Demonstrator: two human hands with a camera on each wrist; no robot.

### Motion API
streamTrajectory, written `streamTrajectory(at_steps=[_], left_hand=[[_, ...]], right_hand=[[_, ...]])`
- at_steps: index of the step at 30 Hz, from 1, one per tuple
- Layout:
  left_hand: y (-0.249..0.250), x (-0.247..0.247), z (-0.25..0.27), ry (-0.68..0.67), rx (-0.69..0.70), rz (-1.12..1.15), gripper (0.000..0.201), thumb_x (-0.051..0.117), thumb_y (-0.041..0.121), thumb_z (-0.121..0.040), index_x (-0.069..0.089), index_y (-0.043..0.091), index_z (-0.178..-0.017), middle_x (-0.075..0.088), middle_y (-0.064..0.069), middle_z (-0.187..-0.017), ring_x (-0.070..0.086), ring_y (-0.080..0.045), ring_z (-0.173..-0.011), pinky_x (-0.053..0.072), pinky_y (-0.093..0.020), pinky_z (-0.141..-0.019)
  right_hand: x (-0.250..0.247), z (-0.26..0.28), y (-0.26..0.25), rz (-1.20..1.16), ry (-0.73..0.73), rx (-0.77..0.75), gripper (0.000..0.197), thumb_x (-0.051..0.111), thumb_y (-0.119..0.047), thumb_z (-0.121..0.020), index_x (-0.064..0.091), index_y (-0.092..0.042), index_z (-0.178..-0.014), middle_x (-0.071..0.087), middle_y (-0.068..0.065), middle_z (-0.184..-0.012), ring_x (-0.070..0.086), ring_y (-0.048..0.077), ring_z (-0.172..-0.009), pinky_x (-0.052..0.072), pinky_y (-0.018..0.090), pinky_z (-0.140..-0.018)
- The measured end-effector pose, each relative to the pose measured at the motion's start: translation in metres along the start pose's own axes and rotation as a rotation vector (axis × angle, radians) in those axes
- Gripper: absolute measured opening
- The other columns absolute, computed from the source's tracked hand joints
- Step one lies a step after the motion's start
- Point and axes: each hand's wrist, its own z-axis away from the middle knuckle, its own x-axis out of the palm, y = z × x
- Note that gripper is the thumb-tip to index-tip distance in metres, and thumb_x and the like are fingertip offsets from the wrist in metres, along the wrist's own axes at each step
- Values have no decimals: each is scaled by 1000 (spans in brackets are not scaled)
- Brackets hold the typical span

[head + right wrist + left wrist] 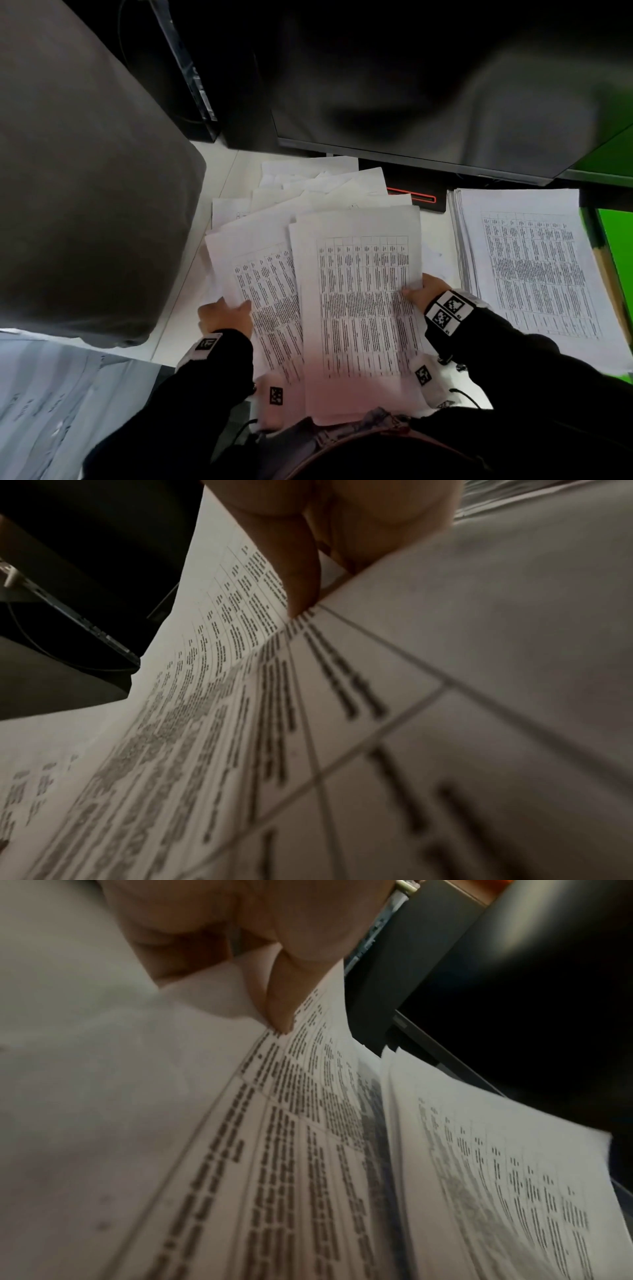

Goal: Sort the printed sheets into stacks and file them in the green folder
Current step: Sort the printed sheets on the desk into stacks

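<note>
My left hand (pixel 226 313) pinches the left edge of a printed sheet (pixel 263 291) with a table on it; the thumb (pixel 279 996) lies on top in the left wrist view. My right hand (pixel 423 291) pinches the right edge of another table sheet (pixel 359 308), thumb (pixel 301 569) on the print. Both sheets are held above the desk, the right one overlapping the left. A neat stack of printed sheets (pixel 534 270) lies to the right. Loose fanned sheets (pixel 318 192) lie behind. A green surface (pixel 616 246), perhaps the folder, shows at the far right edge.
A dark monitor (pixel 428 102) hangs over the back of the white desk (pixel 181 308), its stand base (pixel 418 197) with a red stripe behind the papers. A grey chair back (pixel 78 188) fills the left. More papers (pixel 51 394) lie at bottom left.
</note>
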Motion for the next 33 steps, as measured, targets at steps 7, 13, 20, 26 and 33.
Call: streamTrajectory(at_steps=[7,13,20,26,33], left_hand=[[5,9,7,-161,167,36,26,63,25,-83,58,4,-97,59,-11,-93,59,-27,-86,41,-28,-76],[11,12,21,-207,233,82,24,59,28,-88,58,4,-86,58,-13,-86,55,-32,-93,43,-33,-75],[10,-14,3,-107,213,445,58,71,19,-79,41,20,-128,64,0,-88,63,-22,-80,49,-31,-74],[18,-10,8,-227,273,324,37,58,28,-90,58,8,-120,63,-9,-115,57,-28,-110,42,-33,-95],[31,0,14,-440,311,372,29,62,19,-77,62,19,-106,68,-6,-107,62,-29,-104,49,-42,-94]], right_hand=[[1,2,1,13,-21,18,32,59,-26,-89,54,-4,-112,59,7,-98,50,18,-84,36,24,-75],[0,3,2,55,-49,27,40,58,-33,-88,52,-7,-118,62,9,-113,57,27,-103,43,32,-88],[-7,8,-3,-71,-76,-41,35,60,-29,-88,60,-6,-114,62,2,-92,53,14,-72,38,23,-72],[-3,10,-23,-72,-30,-74,17,56,-30,-90,53,-14,-85,55,-1,-83,48,17,-85,33,21,-60],[10,12,-40,-409,14,-117,51,61,-15,-87,37,-8,-132,58,18,-124,55,22,-98,41,25,-78]])
